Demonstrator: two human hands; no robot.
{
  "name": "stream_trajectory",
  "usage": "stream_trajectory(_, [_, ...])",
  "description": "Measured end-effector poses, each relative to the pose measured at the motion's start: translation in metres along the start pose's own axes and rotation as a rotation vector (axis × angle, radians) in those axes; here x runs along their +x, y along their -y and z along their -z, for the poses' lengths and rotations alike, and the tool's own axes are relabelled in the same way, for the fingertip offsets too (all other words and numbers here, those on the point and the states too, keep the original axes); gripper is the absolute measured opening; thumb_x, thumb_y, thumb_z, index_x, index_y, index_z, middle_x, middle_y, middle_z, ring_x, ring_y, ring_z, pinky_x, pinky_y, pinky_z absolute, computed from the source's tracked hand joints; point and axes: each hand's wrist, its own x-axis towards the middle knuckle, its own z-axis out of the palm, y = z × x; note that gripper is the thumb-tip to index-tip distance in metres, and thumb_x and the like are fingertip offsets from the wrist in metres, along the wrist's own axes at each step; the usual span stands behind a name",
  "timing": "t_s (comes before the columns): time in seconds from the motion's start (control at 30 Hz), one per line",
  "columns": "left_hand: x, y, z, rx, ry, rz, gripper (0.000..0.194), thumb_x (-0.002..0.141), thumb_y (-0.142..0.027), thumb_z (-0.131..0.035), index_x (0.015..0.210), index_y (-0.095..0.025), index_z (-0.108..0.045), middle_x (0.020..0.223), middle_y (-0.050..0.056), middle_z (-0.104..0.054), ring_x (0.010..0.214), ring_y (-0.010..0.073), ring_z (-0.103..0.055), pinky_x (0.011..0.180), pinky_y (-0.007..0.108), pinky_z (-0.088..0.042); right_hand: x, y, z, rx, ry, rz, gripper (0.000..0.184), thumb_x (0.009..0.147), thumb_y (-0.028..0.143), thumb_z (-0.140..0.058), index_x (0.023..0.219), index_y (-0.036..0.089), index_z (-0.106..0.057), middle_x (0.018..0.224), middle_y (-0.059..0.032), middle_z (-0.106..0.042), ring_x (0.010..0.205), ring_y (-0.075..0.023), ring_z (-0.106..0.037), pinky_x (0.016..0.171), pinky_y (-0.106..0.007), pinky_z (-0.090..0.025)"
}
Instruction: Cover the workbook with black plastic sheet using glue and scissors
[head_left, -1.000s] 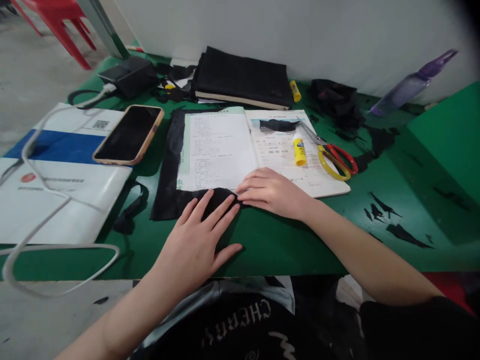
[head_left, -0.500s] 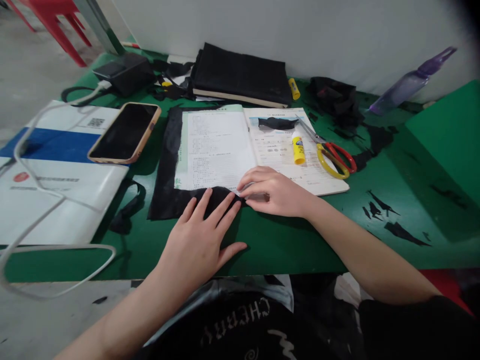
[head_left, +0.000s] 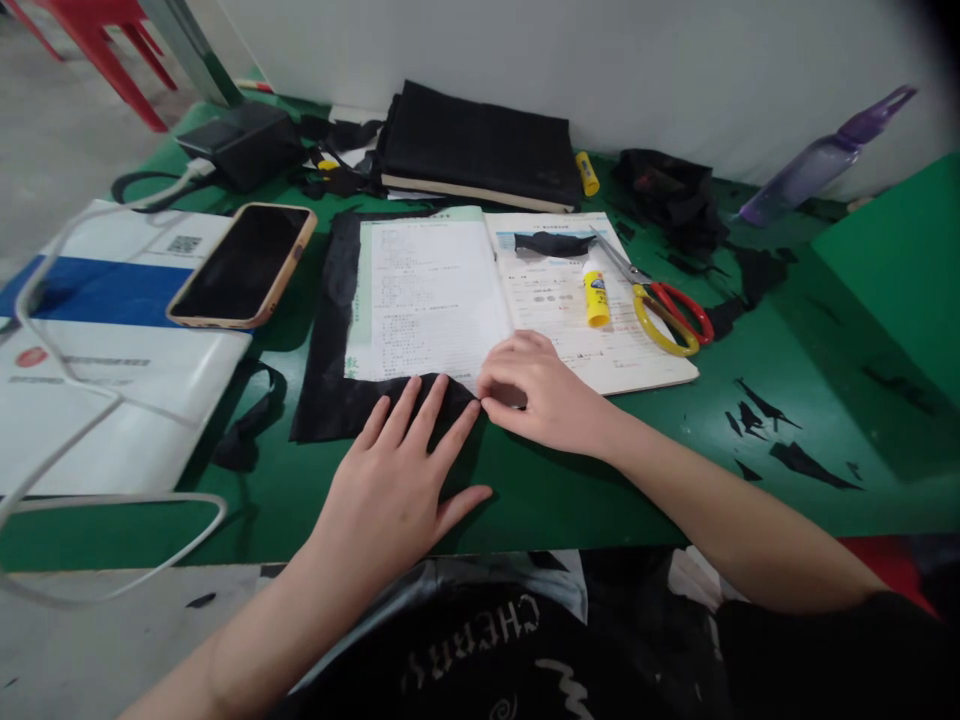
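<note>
An open book [head_left: 431, 300] lies on the green table, with black covering material [head_left: 322, 408] folded over its left and lower edges. My left hand [head_left: 401, 455] is spread flat, its fingertips pressing the lower black flap. Thumb and index finger of my right hand [head_left: 536, 390] are pinched together on the flap's right corner, near the book's spine. On the right page lie a yellow glue stick [head_left: 597, 300], a black scrap [head_left: 553, 245] and the blade end of scissors [head_left: 664, 315] with red and yellow handles.
To the left are a phone [head_left: 244, 265], a white and blue package [head_left: 97, 385] and a white cable [head_left: 71, 375]. Behind stand a black-covered book [head_left: 480, 140] and a black box-shaped adapter [head_left: 244, 145]. Black scraps [head_left: 810, 465] and a purple bottle [head_left: 810, 170] are at right.
My right hand's fingers have closed into a pinch at the flap's corner. My left fingers have shifted slightly on the flap.
</note>
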Motion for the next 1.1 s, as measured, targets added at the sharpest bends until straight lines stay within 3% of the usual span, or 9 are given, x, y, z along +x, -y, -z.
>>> stream_trajectory(0.3, [0.0, -0.0001, -0.0023, 0.007, -0.02, -0.003, 0.072, 0.089, -0.064, -0.039, 0.146, -0.02, -0.036, 0.153, 0.017, -0.03, 0.14, 0.0392, -0.028, 0.108, 0.058, -0.032, -0.0042, 0.0025, -0.002, 0.002, 0.011, -0.076, 0.005, 0.086, 0.024, -0.054, 0.089, 0.02, -0.054, 0.081, 0.0002, -0.063, 0.084, -0.0154, -0.055, 0.103, -0.039, -0.023])
stream_trajectory(0.53, [-0.0013, 0.0004, -0.0051, 0.009, -0.046, 0.022, 0.088, 0.089, -0.067, -0.031, 0.145, 0.001, -0.03, 0.151, 0.021, -0.031, 0.14, 0.0365, -0.029, 0.11, 0.054, -0.032, -0.0039, -0.0004, 0.0021, 0.052, 0.047, -0.113, 0.007, 0.084, 0.025, -0.06, 0.084, 0.021, -0.054, 0.08, 0.0011, -0.064, 0.084, -0.0163, -0.057, 0.101, -0.04, -0.024])
stream_trajectory(0.7, [-0.0003, 0.0005, -0.0034, 0.027, -0.015, 0.016, 0.085, 0.089, -0.067, -0.029, 0.144, -0.003, -0.034, 0.152, 0.017, -0.029, 0.141, 0.0357, -0.027, 0.111, 0.053, -0.029, -0.004, -0.0013, 0.0011, 0.053, 0.053, -0.14, 0.009, 0.083, 0.027, -0.061, 0.081, 0.021, -0.054, 0.077, 0.0017, -0.063, 0.08, -0.0152, -0.057, 0.1, -0.04, -0.024])
stream_trajectory(1.1, [0.0007, 0.0011, -0.0007, 0.017, 0.02, 0.003, 0.08, 0.09, -0.067, -0.031, 0.149, -0.013, -0.026, 0.154, 0.003, -0.028, 0.141, 0.0383, -0.024, 0.11, 0.055, -0.031, -0.0045, -0.001, 0.0041, -0.033, 0.059, -0.141, 0.01, 0.086, 0.028, -0.06, 0.082, 0.02, -0.055, 0.077, 0.0008, -0.062, 0.087, -0.017, -0.056, 0.106, -0.045, -0.017])
